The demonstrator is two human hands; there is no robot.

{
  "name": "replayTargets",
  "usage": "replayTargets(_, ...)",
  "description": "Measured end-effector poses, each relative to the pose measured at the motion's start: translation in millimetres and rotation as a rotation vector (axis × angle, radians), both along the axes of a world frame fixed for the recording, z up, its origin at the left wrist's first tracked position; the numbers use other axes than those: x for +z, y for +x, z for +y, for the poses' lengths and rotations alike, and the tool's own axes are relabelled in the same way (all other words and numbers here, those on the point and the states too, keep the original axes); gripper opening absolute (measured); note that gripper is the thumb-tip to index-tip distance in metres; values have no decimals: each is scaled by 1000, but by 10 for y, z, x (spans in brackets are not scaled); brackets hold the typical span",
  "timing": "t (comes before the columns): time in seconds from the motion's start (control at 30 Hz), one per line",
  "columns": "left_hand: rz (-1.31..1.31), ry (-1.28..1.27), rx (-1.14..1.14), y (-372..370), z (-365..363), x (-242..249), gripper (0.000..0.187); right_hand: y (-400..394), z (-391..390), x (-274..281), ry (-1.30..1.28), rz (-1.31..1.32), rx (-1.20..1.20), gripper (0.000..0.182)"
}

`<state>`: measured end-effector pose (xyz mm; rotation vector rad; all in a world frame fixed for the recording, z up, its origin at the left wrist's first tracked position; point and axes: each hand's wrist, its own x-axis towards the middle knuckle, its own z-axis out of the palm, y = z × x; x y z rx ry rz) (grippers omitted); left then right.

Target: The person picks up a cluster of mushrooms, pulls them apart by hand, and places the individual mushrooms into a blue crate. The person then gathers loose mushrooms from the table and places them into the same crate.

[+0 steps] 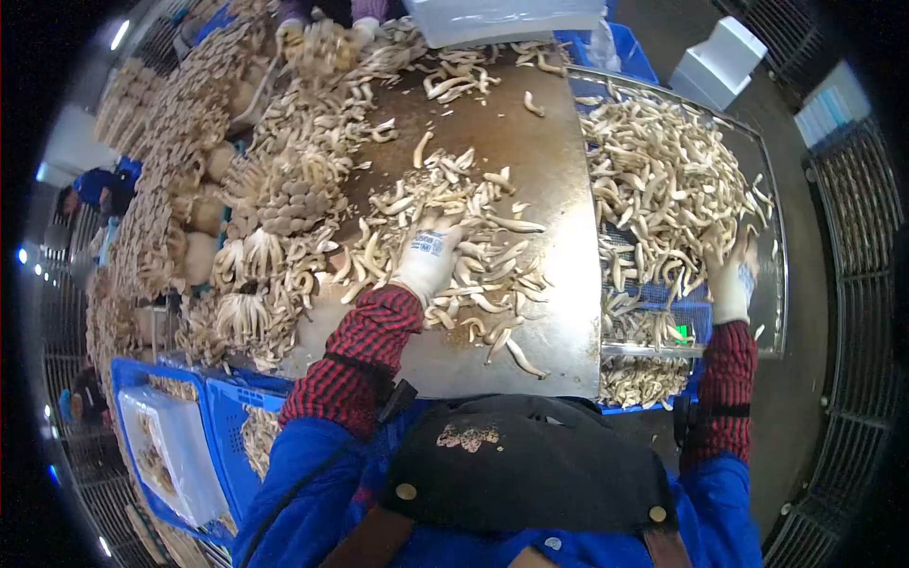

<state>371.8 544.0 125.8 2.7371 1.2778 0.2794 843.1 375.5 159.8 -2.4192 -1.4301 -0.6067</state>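
Note:
Loose pale mushrooms (492,251) lie scattered over the metal table (559,331). My left hand (428,257), in a white glove, rests among them near the table's middle; its fingertips are hidden, so what it may hold does not show. On the right, my right hand (734,284), also gloved, touches the lower right edge of a large mushroom heap (663,166) on a framed mesh tray (781,284). Its fingers point up and are apart, with mushrooms beside them.
Clustered mushrooms (284,204) are piled high along the left. Blue crates (220,417) stand at the lower left, one with a white foam box (180,454). Another person's gloved hands (365,28) are at the top. More mushrooms (644,381) lie under the tray.

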Motion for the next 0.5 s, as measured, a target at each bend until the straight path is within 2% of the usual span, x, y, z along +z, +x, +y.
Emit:
replayTargets(0.03,-110,-50,28,-40,-52,121,35,-193,302,124,27,133,99,71)
replayTargets(0.07,-220,-98,54,-45,-105,252,35,-69,580,-180,-219,-365,193,62)
replayTargets(0.1,-342,-252,203,-50,-179,296,35,-787,825,176,55,258,344,51)
replayTargets(0.13,-458,-219,214,-67,-240,338,34,-1102,1063,21,61,508,582,44)
replayTargets(0.17,-573,-329,282,-67,-321,412,34,-1556,1206,-56,-3,550,661,38)
replayTargets(0.2,-691,-438,350,-70,-413,489,33,-1830,1350,-214,-159,444,842,37)
replayTargets(0.23,-624,-453,362,-84,-519,542,34,-2145,1559,-571,-371,363,774,36)
replayTargets(0.27,-556,-469,376,-114,-631,562,35,-2435,1578,-472,-442,400,816,32)
replayTargets(0.3,-555,-532,362,-161,-729,548,37,-2565,1675,-695,-429,223,842,25)
replayTargets(0.33,-558,-533,375,-227,-812,516,37,-2553,1678,-720,-435,223,853,25)
replayTargets(0.4,-606,-651,449,-392,-924,446,37,-2474,1687,-717,-262,387,835,16)
replayTargets(0.43,-741,-848,583,-441,-973,544,35,-2486,1493,-377,-129,461,875,18)
replayTargets(0.47,-750,-848,594,-507,-1033,498,35,-2478,1322,-297,-25,372,868,18)
replayTargets(0.5,-816,-896,650,-578,-1098,415,33,-2465,1102,-229,-200,599,858,18)
